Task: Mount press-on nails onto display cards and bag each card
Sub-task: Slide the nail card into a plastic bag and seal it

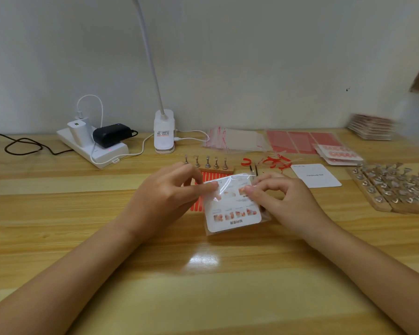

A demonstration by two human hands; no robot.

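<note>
Display card (232,209) sits bagged, left hand (169,189) and right hand (276,192) pinching the bag's (228,181) far mouth; sealing the flap likely comes next

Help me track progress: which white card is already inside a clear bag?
The instruction-printed card, pinched by both hands inside the clear bag. The plain white card right of it lies bare on the table.

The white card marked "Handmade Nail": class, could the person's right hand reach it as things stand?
Probably yes. The white card lies flat on the table just beyond the right hand with nothing between them, but that hand pinches the bagged card and must release first.
</note>
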